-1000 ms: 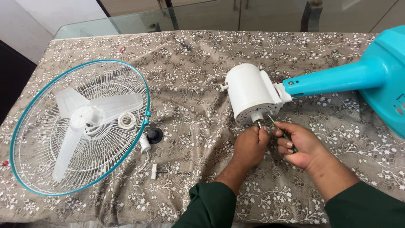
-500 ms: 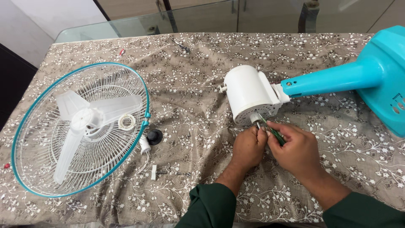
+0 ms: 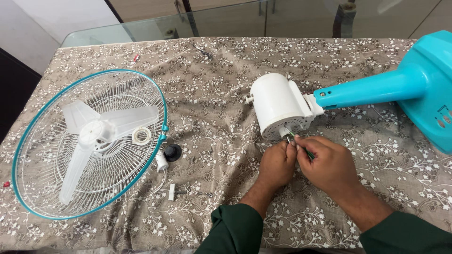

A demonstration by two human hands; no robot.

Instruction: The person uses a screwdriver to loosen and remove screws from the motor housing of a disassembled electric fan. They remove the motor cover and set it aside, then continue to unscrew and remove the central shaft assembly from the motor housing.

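A white fan motor housing (image 3: 281,105) lies on its side on the patterned cloth, joined to a turquoise stand neck (image 3: 367,88) and base (image 3: 431,84). Its metal shaft (image 3: 286,136) points toward me. My left hand (image 3: 278,164) pinches the shaft's tip with closed fingers. My right hand (image 3: 329,167) grips a small green-handled screwdriver (image 3: 301,145), whose tip rests at the shaft beside the housing's vented face. Both hands touch each other just below the motor.
A turquoise-rimmed white fan grille (image 3: 89,141) lies at the left with the translucent blade (image 3: 101,134) and a white ring (image 3: 141,135) on it. A black knob (image 3: 172,151), white cap (image 3: 161,161) and small parts (image 3: 172,191) sit between. A glass tabletop edge (image 3: 141,26) runs behind.
My right hand has moved left and closed in on the shaft, bringing the screwdriver tip up to it. My left hand stays on the shaft. The motor has not shifted.
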